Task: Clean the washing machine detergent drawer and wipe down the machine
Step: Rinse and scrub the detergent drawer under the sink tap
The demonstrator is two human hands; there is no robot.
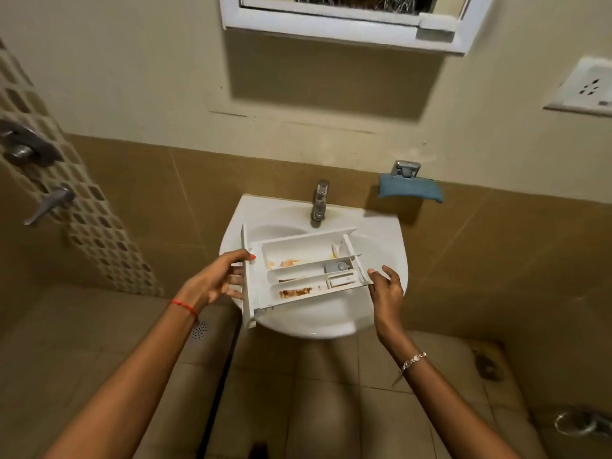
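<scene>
Detergent drawer [298, 270] held over the sink [381, 236].
Left hand [215, 279] grips the front panel, right hand [385, 286] pinches the rear corner; brown residue inside. Tap [319, 200] at the sink's back rim, blue soap dish [410, 190] up right; drawer covers the basin's middle.

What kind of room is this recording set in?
Most likely a home bathroom. A white washbasin with a tap stands against a half-tiled wall, a white-framed mirror hangs above it, and shower fittings are mounted on the wall to the left.
</scene>
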